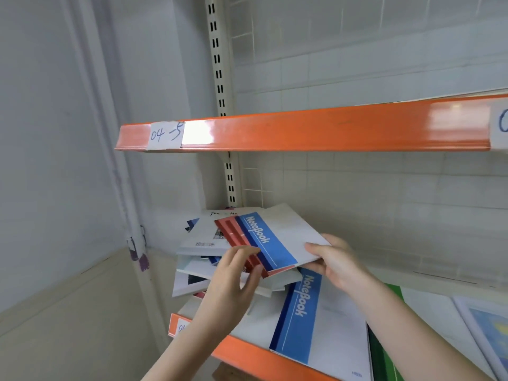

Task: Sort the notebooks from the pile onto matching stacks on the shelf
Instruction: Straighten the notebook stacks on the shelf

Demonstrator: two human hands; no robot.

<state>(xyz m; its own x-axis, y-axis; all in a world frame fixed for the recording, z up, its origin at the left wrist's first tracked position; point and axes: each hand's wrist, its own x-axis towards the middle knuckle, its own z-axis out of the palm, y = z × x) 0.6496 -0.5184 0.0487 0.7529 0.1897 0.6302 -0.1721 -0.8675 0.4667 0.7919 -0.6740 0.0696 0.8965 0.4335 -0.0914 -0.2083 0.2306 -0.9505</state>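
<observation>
Right hand (334, 261) grips right edge of blue-stripe notebook (277, 240), lifted above pile (203, 259) at frame centre. Long axis runs upper left to lower right. Left hand (233, 281) – fingers curled on red notebook (236, 243) beneath. Matching blue-stripe stack (310, 320) lies just below – right hand nearer.

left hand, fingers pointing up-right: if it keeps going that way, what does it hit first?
Probably the red-striped notebook: the left hand has its fingertips already at that cover's edge, just under the blue-striped notebook that the right hand holds. Depth is unclear, so contact may already exist.
</observation>
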